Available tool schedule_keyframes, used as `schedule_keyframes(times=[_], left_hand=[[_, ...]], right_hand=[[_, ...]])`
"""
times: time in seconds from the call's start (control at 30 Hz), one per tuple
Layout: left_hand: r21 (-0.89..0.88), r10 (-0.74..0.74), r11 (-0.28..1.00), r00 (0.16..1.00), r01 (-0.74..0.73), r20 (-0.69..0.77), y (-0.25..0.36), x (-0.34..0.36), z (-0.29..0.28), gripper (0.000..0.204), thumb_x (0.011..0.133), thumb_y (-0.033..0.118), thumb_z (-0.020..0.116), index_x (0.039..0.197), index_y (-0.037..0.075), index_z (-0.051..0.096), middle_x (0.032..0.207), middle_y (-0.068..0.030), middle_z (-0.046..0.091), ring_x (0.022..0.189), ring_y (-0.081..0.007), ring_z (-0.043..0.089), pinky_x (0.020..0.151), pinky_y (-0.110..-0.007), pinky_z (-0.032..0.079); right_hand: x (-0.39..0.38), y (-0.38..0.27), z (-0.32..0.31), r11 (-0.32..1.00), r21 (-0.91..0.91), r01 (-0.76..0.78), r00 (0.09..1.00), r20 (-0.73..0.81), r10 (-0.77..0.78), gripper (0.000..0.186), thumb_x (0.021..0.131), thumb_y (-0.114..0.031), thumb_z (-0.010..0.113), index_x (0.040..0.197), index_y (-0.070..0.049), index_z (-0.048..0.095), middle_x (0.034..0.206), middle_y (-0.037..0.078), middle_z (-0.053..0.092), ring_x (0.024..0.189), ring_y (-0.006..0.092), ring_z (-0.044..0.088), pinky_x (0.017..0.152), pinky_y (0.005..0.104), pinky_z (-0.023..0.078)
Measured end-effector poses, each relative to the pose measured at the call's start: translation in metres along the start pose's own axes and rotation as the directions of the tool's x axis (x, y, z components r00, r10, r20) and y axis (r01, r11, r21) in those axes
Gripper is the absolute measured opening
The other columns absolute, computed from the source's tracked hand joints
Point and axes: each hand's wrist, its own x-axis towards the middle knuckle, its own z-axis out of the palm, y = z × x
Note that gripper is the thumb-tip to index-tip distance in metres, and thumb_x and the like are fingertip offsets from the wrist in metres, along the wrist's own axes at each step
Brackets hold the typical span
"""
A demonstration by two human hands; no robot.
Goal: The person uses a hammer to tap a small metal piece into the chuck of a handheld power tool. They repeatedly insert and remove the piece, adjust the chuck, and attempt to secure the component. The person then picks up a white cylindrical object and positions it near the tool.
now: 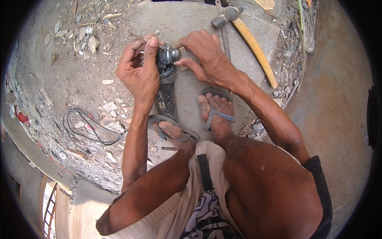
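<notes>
From my remote post I look down on a crouching person's two bare hands, which meet at a black angle grinder (165, 93), upper centre. Its body lies lengthwise on a grey concrete slab (187, 91), between the sandalled feet, with its head away from the person.

The left hand (141, 73) is half closed at the left of the head, thumb raised, with a thin rod (137, 37) jutting out by the fingertips; I cannot tell how firmly it holds either. The right hand (211, 59) comes from the other side, thumb and forefinger parted about the end of the grinder's silvery collar (174, 54); I cannot tell whether they touch it.

Near the right hand, a wooden-handled hammer (252, 46) lies slanting, beside a narrow metal strip (226, 42). A dark cable (112, 143) loops over rubble near the left foot (171, 130).
</notes>
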Motion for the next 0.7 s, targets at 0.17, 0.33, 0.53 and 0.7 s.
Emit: schedule_keyframes(times=[0.17,0.33,0.53,0.7], left_hand=[[-0.011,0.033,0.999,0.999,-0.033,0.007,-0.001,0.000,-0.001,0.013,0.100,0.009,0.075,0.106,-0.002,0.073,0.091,-0.0087,0.077,0.083,-0.0096,0.071,0.072,-0.022,0.056],[-0.006,0.039,0.999,0.999,-0.039,0.023,-0.002,0.000,0.000,0.012,0.099,0.007,0.076,0.106,-0.002,0.073,0.092,-0.0089,0.077,0.082,-0.0093,0.070,0.072,-0.022,0.056],[0.172,-0.036,0.985,0.990,0.013,0.136,0.007,0.006,0.000,0.016,0.100,0.011,0.075,0.110,-0.002,0.074,0.095,-0.0100,0.077,0.089,-0.0134,0.072,0.078,-0.026,0.057],[0.153,0.022,0.987,0.987,-0.046,0.158,-0.001,0.016,0.004,0.016,0.097,0.016,0.080,0.104,0.002,0.079,0.087,-0.0028,0.076,0.073,-0.0042,0.061,0.064,-0.020,0.047]], right_hand=[[0.000,0.000,0.002,0.999,-0.028,0.034,0.998,-0.058,-0.036,0.042,0.090,-0.030,0.079,0.123,-0.008,0.063,0.098,0.007,0.056,0.094,0.0263,0.053,0.086,0.0401,0.036],[-0.001,0.001,0.001,0.999,0.040,0.019,0.998,-0.068,-0.016,0.041,0.091,-0.029,0.079,0.122,-0.007,0.064,0.098,0.007,0.056,0.094,0.0256,0.053,0.086,0.0400,0.036],[-0.003,0.001,0.001,0.999,0.049,-0.012,0.998,-0.056,0.015,0.037,0.091,-0.025,0.079,0.119,-0.006,0.064,0.098,0.007,0.056,0.094,0.0258,0.053,0.087,0.0404,0.036],[-0.001,0.003,0.004,0.994,0.103,-0.032,0.999,-0.024,0.034,0.036,0.094,-0.029,0.074,0.118,-0.005,0.063,0.106,0.011,0.059,0.102,0.0305,0.054,0.089,0.0437,0.037]])
